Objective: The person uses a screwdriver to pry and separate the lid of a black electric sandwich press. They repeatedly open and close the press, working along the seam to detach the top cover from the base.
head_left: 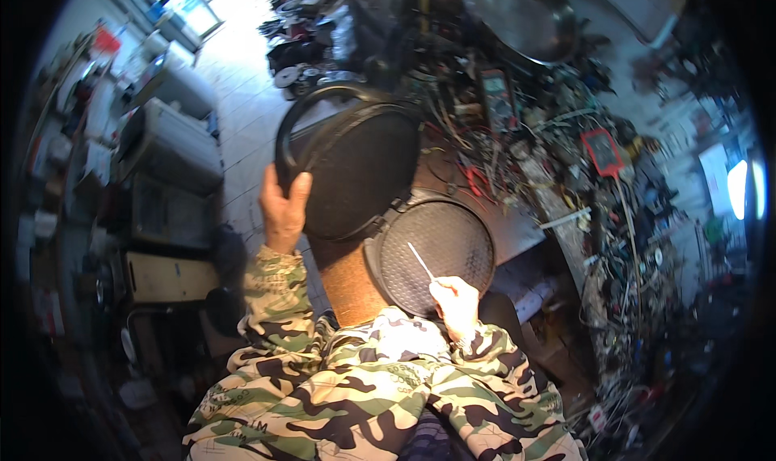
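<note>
A round electric griddle lies opened out on a brown table. My left hand (283, 215) is closed on the rim of its dark lid (365, 170), thumb on the near side; the fingers behind it are partly hidden. The lid stands raised, with a thick curved black handle (284, 129) along its outer edge. To the right, a hinge joins it to the round base (440, 238), whose grey plate has a dimpled pattern. Over the near part of this plate, my right hand (457, 301) pinches a thin pale rod (420, 260), which points up and left across the plate.
The brown tabletop (349, 287) shows beside the base. Red clips (474, 179) with wires, a multimeter (498, 101) and a red-framed device (602, 152) lie among heaped cables and parts on the right. A large metal pan (521, 16) is at the back. Grey appliances (174, 150) stand left.
</note>
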Demonstrator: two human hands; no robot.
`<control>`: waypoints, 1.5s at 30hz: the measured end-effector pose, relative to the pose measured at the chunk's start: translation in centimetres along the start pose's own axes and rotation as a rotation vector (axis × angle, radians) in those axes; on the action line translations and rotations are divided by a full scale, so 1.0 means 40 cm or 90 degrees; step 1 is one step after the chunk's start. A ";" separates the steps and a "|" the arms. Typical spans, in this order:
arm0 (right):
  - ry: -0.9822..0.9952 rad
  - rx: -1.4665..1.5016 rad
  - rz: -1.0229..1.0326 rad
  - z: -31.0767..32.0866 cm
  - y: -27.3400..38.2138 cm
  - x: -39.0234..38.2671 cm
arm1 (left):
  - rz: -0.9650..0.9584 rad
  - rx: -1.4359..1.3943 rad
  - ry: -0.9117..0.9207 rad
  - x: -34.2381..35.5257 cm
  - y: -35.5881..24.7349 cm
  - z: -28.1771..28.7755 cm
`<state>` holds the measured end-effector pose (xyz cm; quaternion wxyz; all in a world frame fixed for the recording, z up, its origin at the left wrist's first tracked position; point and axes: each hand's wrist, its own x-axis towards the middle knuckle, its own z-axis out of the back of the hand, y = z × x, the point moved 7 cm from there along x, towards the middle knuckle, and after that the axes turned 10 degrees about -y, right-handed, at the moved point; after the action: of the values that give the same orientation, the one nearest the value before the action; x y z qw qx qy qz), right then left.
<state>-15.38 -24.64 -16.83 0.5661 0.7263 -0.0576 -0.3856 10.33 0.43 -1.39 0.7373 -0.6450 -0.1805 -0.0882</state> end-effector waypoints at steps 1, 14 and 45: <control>-0.026 -0.028 0.021 0.019 -0.013 0.001 | -0.008 0.023 -0.013 -0.001 0.006 -0.010; -0.080 -0.026 0.018 0.037 -0.043 -0.023 | -0.104 0.056 0.059 0.009 -0.002 0.001; -0.191 -0.745 0.449 0.045 0.063 0.395 | 0.091 -0.001 0.081 -0.039 0.065 0.027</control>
<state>-4.61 -35.16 -22.58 0.9417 0.1786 -0.1503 -0.2424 9.66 1.72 -4.29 0.7510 -0.6500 -0.0867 -0.0768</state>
